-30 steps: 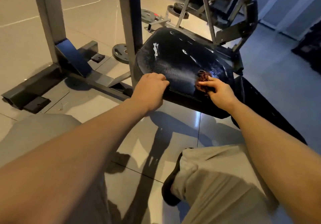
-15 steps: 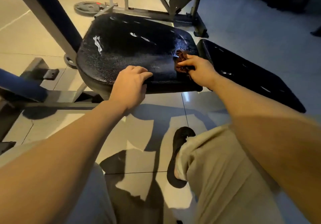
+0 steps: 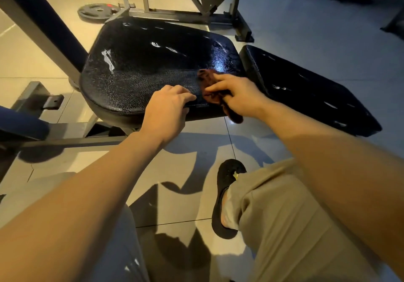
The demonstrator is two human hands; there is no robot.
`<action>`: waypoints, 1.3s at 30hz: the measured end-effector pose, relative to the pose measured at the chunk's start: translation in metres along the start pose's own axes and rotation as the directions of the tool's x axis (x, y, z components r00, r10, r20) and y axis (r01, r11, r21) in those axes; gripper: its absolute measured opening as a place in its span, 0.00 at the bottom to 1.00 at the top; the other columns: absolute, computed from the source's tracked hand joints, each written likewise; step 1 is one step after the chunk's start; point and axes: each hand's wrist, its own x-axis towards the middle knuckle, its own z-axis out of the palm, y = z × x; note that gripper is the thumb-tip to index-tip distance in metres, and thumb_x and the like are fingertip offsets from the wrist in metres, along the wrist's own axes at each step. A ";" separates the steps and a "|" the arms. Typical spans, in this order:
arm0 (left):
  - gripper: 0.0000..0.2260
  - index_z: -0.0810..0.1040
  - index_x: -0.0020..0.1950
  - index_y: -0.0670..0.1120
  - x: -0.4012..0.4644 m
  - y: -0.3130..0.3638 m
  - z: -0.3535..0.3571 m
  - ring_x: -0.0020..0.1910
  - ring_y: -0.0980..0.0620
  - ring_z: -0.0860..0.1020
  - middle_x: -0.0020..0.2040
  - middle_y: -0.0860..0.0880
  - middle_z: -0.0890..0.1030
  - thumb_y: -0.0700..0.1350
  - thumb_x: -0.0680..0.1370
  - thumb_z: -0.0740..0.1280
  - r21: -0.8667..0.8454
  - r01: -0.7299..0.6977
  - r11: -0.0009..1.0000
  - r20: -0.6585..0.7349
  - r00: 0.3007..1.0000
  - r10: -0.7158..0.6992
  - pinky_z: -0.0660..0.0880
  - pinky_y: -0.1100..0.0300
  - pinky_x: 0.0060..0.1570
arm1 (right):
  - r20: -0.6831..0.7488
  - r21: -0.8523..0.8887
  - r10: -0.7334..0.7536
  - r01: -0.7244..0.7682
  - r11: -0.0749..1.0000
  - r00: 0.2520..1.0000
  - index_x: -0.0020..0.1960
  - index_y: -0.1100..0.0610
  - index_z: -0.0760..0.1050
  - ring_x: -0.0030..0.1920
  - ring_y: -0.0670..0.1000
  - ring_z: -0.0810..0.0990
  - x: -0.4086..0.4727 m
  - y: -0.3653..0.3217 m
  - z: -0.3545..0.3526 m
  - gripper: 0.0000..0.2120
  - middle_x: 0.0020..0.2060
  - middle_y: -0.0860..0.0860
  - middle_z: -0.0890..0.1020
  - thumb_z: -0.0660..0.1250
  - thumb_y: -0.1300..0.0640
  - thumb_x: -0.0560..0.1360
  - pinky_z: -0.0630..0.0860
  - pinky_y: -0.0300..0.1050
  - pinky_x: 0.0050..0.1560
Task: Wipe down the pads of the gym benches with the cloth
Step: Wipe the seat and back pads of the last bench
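Observation:
A glossy black seat pad (image 3: pixel 142 63) of a gym bench fills the upper middle of the view. A second, longer black pad (image 3: pixel 306 89) lies lower to its right. My left hand (image 3: pixel 168 111) rests on the seat pad's near edge, fingers curled over the rim. My right hand (image 3: pixel 238 94) holds a small dark reddish-brown cloth (image 3: pixel 209 87) and presses it on the seat pad's near right corner. Part of the cloth hangs down over the pad's front edge below my palm.
A grey metal upright (image 3: pixel 43 32) slants past the pad's left side, with a blue padded bar (image 3: pixel 19 126) at far left. Weight plates (image 3: pixel 98 11) lie on the tiled floor behind. More frame legs (image 3: pixel 218 8) stand at the back. My right knee and dark slipper (image 3: pixel 227 192) are below.
The camera swung so the pads sit more central. My right hand slid the cloth left toward my left hand along the near edge. My left hand kept its hold on the rim.

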 end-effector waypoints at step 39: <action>0.29 0.61 0.76 0.46 -0.002 0.056 0.038 0.75 0.46 0.58 0.76 0.47 0.63 0.41 0.76 0.65 0.189 0.026 0.982 0.093 0.995 -0.044 0.48 0.47 0.74 | -0.005 -0.096 0.001 -0.002 0.995 1.000 0.70 0.47 0.72 0.75 0.53 0.62 -0.019 0.035 -0.010 0.25 0.76 0.50 0.63 0.59 0.67 0.78 0.58 0.47 0.75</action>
